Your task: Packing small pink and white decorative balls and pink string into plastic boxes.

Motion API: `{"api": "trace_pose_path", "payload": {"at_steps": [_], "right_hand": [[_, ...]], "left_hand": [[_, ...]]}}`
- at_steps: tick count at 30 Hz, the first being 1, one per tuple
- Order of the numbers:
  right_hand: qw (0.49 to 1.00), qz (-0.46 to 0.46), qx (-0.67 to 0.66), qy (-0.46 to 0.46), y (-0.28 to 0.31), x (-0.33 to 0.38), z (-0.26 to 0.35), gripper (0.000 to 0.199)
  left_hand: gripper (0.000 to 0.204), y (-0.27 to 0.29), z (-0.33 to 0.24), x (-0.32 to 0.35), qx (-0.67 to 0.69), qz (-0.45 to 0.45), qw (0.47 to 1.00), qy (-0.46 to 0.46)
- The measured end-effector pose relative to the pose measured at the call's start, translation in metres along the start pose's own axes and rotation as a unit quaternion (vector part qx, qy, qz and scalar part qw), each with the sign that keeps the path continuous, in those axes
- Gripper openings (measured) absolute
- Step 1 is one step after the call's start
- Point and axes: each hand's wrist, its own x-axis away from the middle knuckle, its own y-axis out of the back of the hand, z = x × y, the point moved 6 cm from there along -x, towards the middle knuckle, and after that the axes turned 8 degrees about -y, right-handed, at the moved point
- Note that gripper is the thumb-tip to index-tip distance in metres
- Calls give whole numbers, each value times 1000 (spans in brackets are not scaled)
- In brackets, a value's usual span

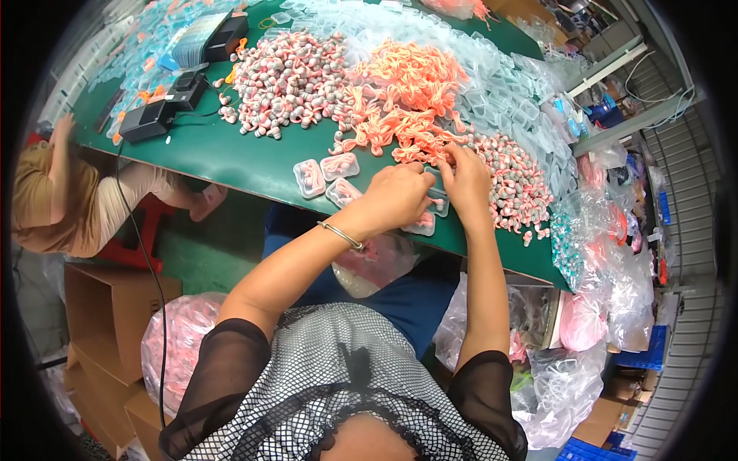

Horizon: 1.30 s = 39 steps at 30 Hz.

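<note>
- Fingers first: on the left hand (396,192) they are curled inward and bunched near the thumb; on the right hand (467,180) they are bent, thumb and forefinger nearly meeting at the heap's edge. I cannot tell whether either pinch has hold of a strand.
- A filled box (420,224) sits right at the table's near edge; a knock from the left hand could tip it off, I judge.
- The metal bangle (340,235) on the left wrist might catch the nearby row of boxes if that arm swings left.
- Just beyond, the orange cords (415,84) lie tangled; pulling one bundle could drag its neighbours along.
- The grey-and-pink pieces (516,184) to the right look rounded, so a brushing forearm may send some rolling off.
- Containers, nearest first: below the table edge, a clear bag (377,261) with pinkish contents, hard to make out.
- A clear box (439,201) lies partly under the hands, something pinkish inside.
- Left of them, three small clear boxes (310,178) each hold coiled pink cord.
- Farther back, many clear cases (511,88) are heaped, apparently unfilled.
</note>
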Motion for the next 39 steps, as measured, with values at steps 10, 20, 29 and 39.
{"api": "trace_pose_path", "payload": {"at_steps": [10,20,29,39], "right_hand": [[990,58,-114,-55,43,37,-4,6],[991,67,11,114,33,49,14,8],[991,54,86,88,29,27,2,18],[997,78,-16,3,15,26,-10,19]], "left_hand": [[32,-6,15,-5,28,65,997,17],[38,3,6,-9,46,64,997,10],[33,-3,6,-6,6,72,996,-42],[53,-1,4,-3,56,22,997,-40]]}}
